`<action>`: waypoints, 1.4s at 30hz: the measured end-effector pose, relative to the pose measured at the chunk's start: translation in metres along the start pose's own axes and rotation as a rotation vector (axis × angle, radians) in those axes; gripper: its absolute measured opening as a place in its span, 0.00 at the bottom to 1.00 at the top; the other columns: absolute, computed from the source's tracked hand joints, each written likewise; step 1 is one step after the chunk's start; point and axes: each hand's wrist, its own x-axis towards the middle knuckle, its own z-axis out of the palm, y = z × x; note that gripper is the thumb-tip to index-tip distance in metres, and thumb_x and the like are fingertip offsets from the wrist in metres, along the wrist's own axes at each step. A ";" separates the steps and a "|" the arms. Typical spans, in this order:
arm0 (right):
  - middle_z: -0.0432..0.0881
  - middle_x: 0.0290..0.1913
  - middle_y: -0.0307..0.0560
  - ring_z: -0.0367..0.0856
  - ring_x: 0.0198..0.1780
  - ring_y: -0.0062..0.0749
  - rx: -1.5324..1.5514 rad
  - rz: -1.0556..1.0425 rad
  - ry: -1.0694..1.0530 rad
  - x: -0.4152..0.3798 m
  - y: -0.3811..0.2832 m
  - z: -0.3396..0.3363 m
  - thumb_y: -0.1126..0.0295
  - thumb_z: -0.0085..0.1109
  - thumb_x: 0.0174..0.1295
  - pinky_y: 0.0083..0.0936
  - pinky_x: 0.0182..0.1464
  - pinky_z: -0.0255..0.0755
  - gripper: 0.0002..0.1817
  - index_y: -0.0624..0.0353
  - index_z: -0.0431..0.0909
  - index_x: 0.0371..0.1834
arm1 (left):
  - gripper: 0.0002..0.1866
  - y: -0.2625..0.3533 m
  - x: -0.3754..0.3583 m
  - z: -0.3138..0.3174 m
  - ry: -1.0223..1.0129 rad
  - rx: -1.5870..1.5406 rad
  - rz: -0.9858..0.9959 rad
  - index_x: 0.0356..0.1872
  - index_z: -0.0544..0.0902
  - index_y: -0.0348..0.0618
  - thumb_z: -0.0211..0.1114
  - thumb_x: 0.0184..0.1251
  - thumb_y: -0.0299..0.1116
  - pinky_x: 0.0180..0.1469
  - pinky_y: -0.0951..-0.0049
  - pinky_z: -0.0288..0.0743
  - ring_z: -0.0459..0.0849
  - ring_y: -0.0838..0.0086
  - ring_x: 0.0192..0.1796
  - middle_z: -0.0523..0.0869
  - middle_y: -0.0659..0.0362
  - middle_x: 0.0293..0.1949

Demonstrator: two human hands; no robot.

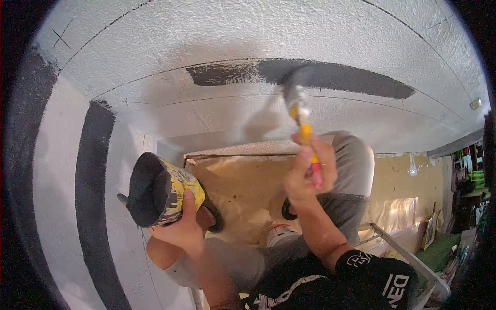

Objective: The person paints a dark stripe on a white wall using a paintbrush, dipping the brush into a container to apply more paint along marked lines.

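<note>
My left hand (pixel 183 227) is wrapped round a yellow, paint-smeared pot (pixel 178 188), tilted with its dark inside showing. In my right hand (pixel 312 170) is a paintbrush (pixel 306 135) with a red and yellow handle, slightly blurred. Its bristles touch the white textured wall at a dark grey painted band (pixel 351 80). Left of the brush the band's paint is patchy, with white showing through. Thin dark curved lines run above and below the band.
Two dark vertical stripes (pixel 93 191) mark the white wall on the left. Brown paper (pixel 243 186) covers the floor beneath my legs, with a white bucket (pixel 283 235) on it. A metal frame (pixel 408 253) stands at the lower right, near green matting (pixel 439 258) and assorted items.
</note>
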 end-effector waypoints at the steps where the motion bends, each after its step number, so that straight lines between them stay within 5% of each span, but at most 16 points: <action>1: 0.84 0.34 0.55 0.84 0.31 0.36 0.000 0.002 0.000 -0.002 -0.006 0.006 0.80 0.58 0.56 0.26 0.36 0.77 0.15 0.64 0.76 0.48 | 0.39 -0.001 -0.001 0.000 0.029 -0.020 0.009 0.58 0.67 0.27 0.78 0.42 0.21 0.54 0.64 0.75 0.79 0.65 0.50 0.78 0.47 0.51; 3: 0.84 0.34 0.56 0.83 0.30 0.38 0.094 0.040 -0.198 -0.001 -0.018 0.010 0.82 0.60 0.51 0.26 0.34 0.77 0.21 0.65 0.77 0.51 | 0.38 0.002 -0.002 0.002 0.051 -0.042 0.020 0.57 0.68 0.27 0.78 0.42 0.20 0.53 0.65 0.75 0.80 0.65 0.49 0.78 0.47 0.51; 10: 0.84 0.33 0.55 0.83 0.31 0.39 0.077 0.052 -0.204 0.016 -0.001 -0.028 0.82 0.62 0.50 0.28 0.32 0.77 0.20 0.63 0.79 0.50 | 0.30 0.003 -0.001 -0.001 -0.021 -0.076 0.025 0.56 0.69 0.29 0.73 0.51 0.18 0.50 0.68 0.79 0.82 0.66 0.48 0.80 0.47 0.51; 16: 0.83 0.37 0.60 0.84 0.36 0.40 -0.199 -0.048 -0.140 0.042 0.050 -0.090 0.77 0.52 0.65 0.28 0.43 0.77 0.10 0.68 0.73 0.49 | 0.30 0.014 -0.004 0.005 -0.027 0.005 -0.040 0.56 0.69 0.29 0.73 0.52 0.19 0.50 0.67 0.79 0.81 0.66 0.49 0.80 0.47 0.52; 27: 0.81 0.38 0.60 0.84 0.40 0.42 -0.250 0.016 0.364 0.061 0.095 -0.166 0.78 0.50 0.69 0.32 0.45 0.80 0.10 0.72 0.69 0.50 | 0.31 -0.002 -0.003 0.001 0.003 -0.052 0.024 0.58 0.68 0.29 0.73 0.53 0.20 0.50 0.66 0.80 0.81 0.66 0.49 0.80 0.47 0.52; 37: 0.81 0.40 0.62 0.84 0.40 0.42 -0.132 0.086 0.149 0.021 0.054 -0.083 0.77 0.47 0.69 0.32 0.45 0.80 0.11 0.70 0.68 0.52 | 0.32 0.012 -0.005 0.008 -0.023 -0.103 0.016 0.58 0.68 0.30 0.74 0.52 0.22 0.53 0.65 0.79 0.80 0.65 0.51 0.78 0.47 0.54; 42: 0.84 0.35 0.54 0.83 0.31 0.38 -0.005 0.038 0.018 0.006 0.017 -0.042 0.80 0.61 0.54 0.25 0.35 0.76 0.17 0.62 0.79 0.49 | 0.31 0.011 -0.005 0.008 -0.004 -0.098 -0.012 0.57 0.69 0.31 0.75 0.51 0.22 0.53 0.65 0.78 0.80 0.65 0.51 0.79 0.47 0.53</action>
